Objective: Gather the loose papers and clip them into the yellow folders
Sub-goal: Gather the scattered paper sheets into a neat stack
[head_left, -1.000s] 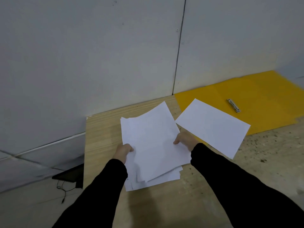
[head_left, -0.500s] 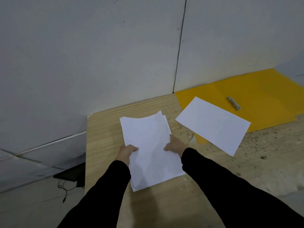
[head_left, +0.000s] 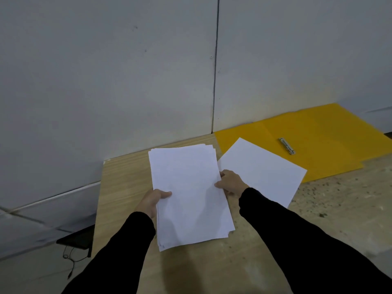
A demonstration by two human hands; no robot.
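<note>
A stack of white papers [head_left: 188,192] is held above the wooden table [head_left: 123,183]. My left hand [head_left: 151,201] grips its left edge, thumb on top. On the stack's right edge my right hand [head_left: 232,183] grips it with the thumb over the top sheet. A single white sheet [head_left: 265,170] lies to the right, partly on an open yellow folder [head_left: 318,136] against the wall. A metal clip [head_left: 286,145] sits at the folder's middle.
A grey panel wall [head_left: 148,81] stands right behind the table. The table's left edge drops off near a black object [head_left: 78,240] with a cable below. The right part of the tabletop [head_left: 339,209] is pale and speckled.
The fanned, loose sheets have been squared into one neat stack between both hands, and the stack now sits more upright and nearer the wall.
</note>
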